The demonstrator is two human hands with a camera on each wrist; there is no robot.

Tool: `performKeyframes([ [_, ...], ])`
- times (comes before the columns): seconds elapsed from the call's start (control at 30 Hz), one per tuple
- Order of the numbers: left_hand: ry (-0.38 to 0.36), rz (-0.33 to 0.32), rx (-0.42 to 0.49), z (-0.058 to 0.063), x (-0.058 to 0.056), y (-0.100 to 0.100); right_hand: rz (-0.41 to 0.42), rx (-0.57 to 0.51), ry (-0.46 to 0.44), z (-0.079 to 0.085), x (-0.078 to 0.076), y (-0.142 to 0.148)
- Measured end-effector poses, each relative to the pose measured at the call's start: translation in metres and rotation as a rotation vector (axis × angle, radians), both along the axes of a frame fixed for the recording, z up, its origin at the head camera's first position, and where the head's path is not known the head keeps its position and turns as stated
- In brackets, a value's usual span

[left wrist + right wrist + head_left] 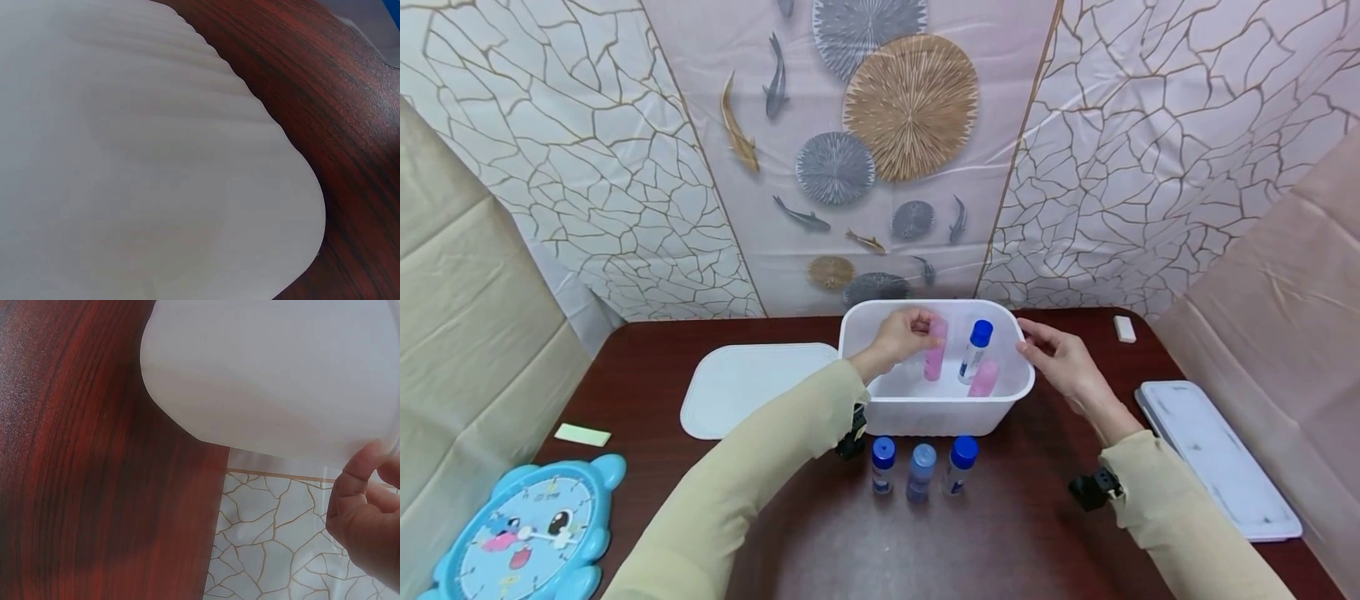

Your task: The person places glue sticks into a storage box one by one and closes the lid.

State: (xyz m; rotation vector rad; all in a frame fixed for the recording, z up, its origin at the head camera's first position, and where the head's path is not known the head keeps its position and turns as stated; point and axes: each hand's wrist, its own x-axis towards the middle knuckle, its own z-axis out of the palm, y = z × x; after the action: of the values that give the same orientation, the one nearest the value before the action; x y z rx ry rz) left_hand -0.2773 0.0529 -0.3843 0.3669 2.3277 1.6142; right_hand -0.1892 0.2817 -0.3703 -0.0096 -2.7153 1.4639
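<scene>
A white plastic bin (925, 417) stands at the back of the dark wooden table. My left hand (898, 337) reaches over its left side and pinches an upright pink tube (933, 362) inside. Another pink tube (982, 379) leans beside a small blue-capped bottle (973, 354) in the bin. At the right rim, my right hand (1063, 362) grips the edge between thumb and fingers; the right wrist view shows its bent fingers (357, 475) at the rim. Only the bin's outer wall (187, 187) and the table fill the left wrist view, so the left hand is hidden there.
Three blue-capped bottles (922, 471) stand in a row before the bin. A white lid (756, 387) lies to its left. A blue toy clock (527, 525) and a pale green strip (582, 434) are at far left; a white case (1217, 458) and white eraser-like block (1124, 328) at right.
</scene>
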Motion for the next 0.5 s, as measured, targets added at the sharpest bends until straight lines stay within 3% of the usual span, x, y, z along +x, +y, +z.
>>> performKeyframes([
  [0.17, -0.002, -0.023, -0.017, 0.002, 0.0, -0.003, -0.005, -0.008, -0.004, -0.003, 0.001, 0.0],
  [0.3, 0.011, -0.064, 0.053, 0.013, 0.006, -0.014, -0.006, -0.007, -0.006, -0.003, 0.001, 0.0],
  [0.5, -0.001, -0.148, 0.235, 0.039, 0.032, -0.05, -0.002, -0.009, -0.007, -0.001, -0.001, 0.001],
])
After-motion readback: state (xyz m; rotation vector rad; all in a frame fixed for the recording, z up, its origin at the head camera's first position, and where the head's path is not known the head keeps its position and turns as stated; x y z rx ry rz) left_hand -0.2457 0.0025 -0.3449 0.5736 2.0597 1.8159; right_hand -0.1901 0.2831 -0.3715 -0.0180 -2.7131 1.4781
